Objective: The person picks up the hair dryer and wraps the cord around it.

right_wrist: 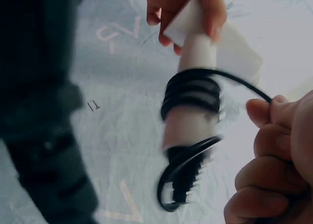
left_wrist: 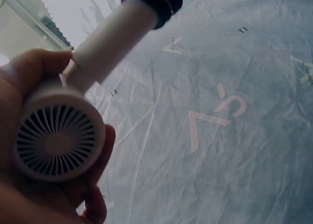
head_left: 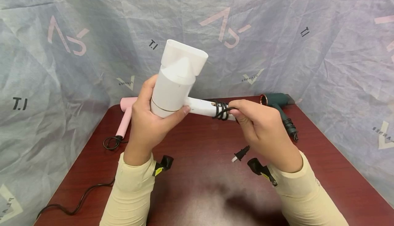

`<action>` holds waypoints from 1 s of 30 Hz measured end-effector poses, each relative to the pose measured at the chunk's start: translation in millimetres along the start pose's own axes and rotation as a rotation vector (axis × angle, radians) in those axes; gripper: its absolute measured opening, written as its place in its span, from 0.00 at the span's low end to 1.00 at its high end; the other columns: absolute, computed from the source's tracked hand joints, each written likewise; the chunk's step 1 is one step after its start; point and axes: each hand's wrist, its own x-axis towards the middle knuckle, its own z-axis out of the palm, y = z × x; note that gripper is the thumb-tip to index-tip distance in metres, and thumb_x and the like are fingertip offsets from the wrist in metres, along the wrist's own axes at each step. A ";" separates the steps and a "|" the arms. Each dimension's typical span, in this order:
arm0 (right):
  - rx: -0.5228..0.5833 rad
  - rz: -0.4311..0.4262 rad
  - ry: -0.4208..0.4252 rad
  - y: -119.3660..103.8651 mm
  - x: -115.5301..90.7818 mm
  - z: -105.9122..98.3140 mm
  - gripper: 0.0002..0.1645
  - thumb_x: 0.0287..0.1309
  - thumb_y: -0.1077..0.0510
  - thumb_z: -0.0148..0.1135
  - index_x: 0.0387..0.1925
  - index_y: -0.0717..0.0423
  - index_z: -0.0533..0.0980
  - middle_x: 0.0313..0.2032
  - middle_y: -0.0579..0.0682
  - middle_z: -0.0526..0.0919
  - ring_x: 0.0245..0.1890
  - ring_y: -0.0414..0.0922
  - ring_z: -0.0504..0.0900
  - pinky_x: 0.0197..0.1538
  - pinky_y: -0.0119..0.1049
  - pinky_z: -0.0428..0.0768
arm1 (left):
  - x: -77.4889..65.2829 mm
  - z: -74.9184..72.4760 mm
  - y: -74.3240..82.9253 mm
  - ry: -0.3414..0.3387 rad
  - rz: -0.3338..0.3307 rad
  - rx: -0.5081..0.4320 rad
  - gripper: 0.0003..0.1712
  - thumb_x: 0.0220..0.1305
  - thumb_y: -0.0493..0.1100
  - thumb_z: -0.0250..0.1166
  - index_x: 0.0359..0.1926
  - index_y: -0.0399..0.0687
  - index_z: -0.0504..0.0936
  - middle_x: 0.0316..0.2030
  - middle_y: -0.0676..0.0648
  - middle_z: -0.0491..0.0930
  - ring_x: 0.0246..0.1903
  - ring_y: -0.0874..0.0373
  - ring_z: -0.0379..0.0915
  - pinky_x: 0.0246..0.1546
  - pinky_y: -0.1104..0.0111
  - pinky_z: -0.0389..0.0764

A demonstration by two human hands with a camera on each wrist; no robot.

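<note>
A white hair dryer is held up above the table, its flat nozzle tilted up and its handle reaching to the right. My left hand grips it round the barrel, thumb near the handle joint; the slotted round intake shows in the left wrist view. Black cord is wound several turns round the handle. My right hand pinches the cord between thumb and forefinger, its other fingers curled, and a stretch of cord runs taut from the coil to it. The plug hangs below that hand.
On the dark red table, a pink hair dryer lies at the back left with a looped black cord. A dark green hair dryer lies at the back right, cord round its handle. Grey printed cloth walls the table's back and sides.
</note>
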 end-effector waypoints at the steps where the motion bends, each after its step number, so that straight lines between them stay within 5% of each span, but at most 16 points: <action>1: 0.001 -0.003 0.008 0.5 0.6 -1.5 0.22 0.79 0.46 0.50 0.43 0.56 0.83 0.26 0.40 0.76 0.26 0.32 0.69 0.34 0.25 0.68 | -0.3 0.0 0.4 -0.013 0.013 -0.021 0.44 0.43 0.28 0.81 0.65 0.38 0.75 0.51 0.44 0.83 0.48 0.52 0.78 0.52 0.65 0.78; 12: 0.170 0.003 -0.032 3.0 1.9 -8.0 0.20 0.76 0.45 0.55 0.37 0.54 0.82 0.31 0.41 0.81 0.30 0.30 0.72 0.35 0.23 0.70 | -0.9 -5.0 -0.3 -0.146 0.173 -0.150 0.44 0.38 0.30 0.81 0.62 0.34 0.78 0.47 0.41 0.84 0.42 0.49 0.78 0.46 0.62 0.80; 23: 0.503 0.058 -0.148 5.8 -3.1 6.2 0.10 0.74 0.54 0.58 0.40 0.52 0.83 0.30 0.40 0.82 0.29 0.34 0.76 0.33 0.26 0.74 | -8.5 -8.9 -8.5 -0.167 0.100 -0.322 0.46 0.33 0.25 0.78 0.62 0.30 0.76 0.47 0.38 0.83 0.44 0.46 0.78 0.45 0.61 0.80; 30: 0.449 0.216 -0.291 3.0 -7.7 15.2 0.13 0.80 0.53 0.49 0.47 0.43 0.81 0.32 0.36 0.83 0.29 0.34 0.80 0.33 0.29 0.78 | -7.3 -6.6 -7.0 -0.099 0.130 -0.391 0.40 0.35 0.25 0.75 0.58 0.29 0.77 0.45 0.39 0.83 0.42 0.47 0.80 0.45 0.60 0.81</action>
